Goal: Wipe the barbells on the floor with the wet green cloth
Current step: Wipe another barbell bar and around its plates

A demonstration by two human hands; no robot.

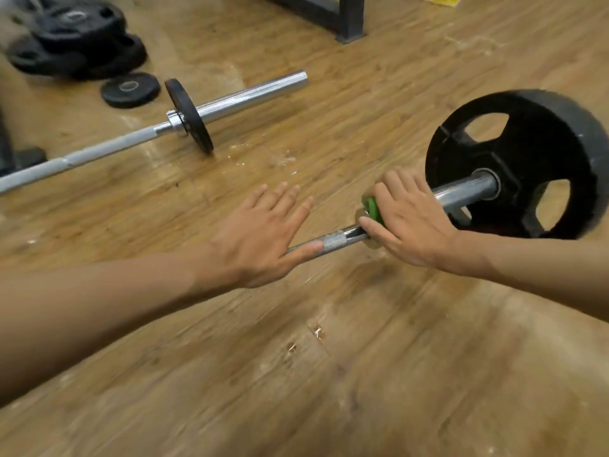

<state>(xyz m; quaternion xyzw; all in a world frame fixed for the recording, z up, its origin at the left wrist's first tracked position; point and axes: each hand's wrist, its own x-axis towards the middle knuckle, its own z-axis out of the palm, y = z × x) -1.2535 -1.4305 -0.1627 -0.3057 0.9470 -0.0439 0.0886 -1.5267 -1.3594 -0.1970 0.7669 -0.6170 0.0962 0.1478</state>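
The right hand [408, 222] curled round the soft, wet cloth [372, 207] on the bar [461, 192]; the left hand [263, 235] was spread flat just beside that grip. The steel looked heavy, stiff and slick.

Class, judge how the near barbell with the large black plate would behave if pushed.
It would probably roll, since the near barbell rests on a round plate. Likely heavy: the plate looks thick. Its shiny metal may feel slippery.
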